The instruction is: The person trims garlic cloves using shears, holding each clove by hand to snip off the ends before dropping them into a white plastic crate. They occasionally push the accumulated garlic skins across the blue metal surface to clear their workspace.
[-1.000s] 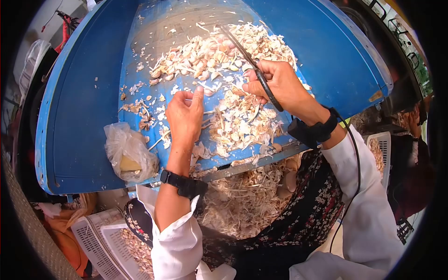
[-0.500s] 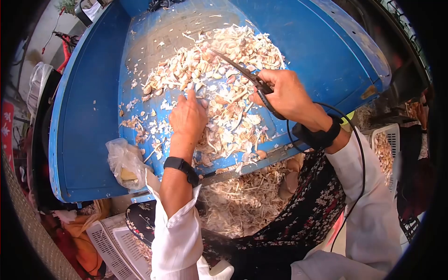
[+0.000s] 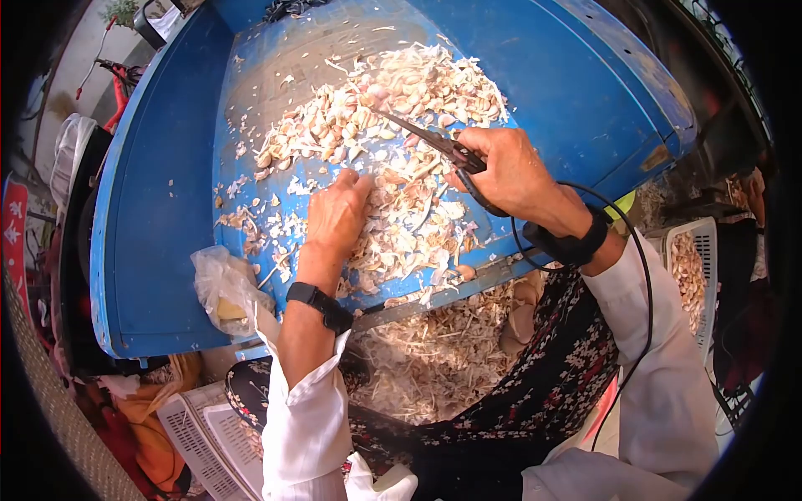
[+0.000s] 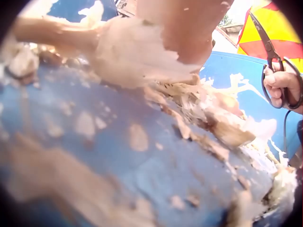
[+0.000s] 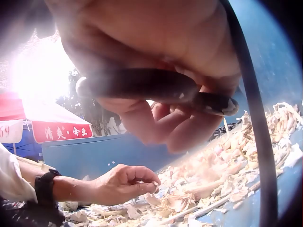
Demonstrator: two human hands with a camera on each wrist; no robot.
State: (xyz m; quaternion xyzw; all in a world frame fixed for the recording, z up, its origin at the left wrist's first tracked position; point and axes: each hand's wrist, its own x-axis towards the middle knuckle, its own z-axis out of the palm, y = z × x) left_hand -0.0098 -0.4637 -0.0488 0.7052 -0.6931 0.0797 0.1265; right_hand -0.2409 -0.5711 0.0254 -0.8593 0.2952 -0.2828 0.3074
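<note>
My right hand [image 3: 518, 171] grips black-handled scissors [image 3: 418, 129], their blades pointing left over a heap of garlic [image 3: 351, 117]. Fingers wrap the scissor loops [image 4: 277, 85] in the left wrist view. Low over the blue bed, my left hand [image 3: 338, 213] is bent at the fingers, near the lower edge of the heap. From the right wrist view, the left hand's [image 5: 123, 184] thumb and fingertips meet on a small pale piece of garlic [image 5: 155, 187]. Papery garlic skin [image 4: 137, 52] lies close against a finger in the left wrist view, blurred.
Blue metal walls [image 3: 159, 192] bound the bed [image 3: 251, 142]. A clear plastic bag [image 3: 225, 288] sits at its front left corner. Below the front edge lies a pile of stems and husks [image 3: 434, 359]. White crates [image 3: 706, 250] stand at both sides; the right one holds cloves.
The left hand went forward to the heap, then drew back slightly with its fingers bent. The right hand still holds the scissors, now a little lower in view. The head view has shifted.
</note>
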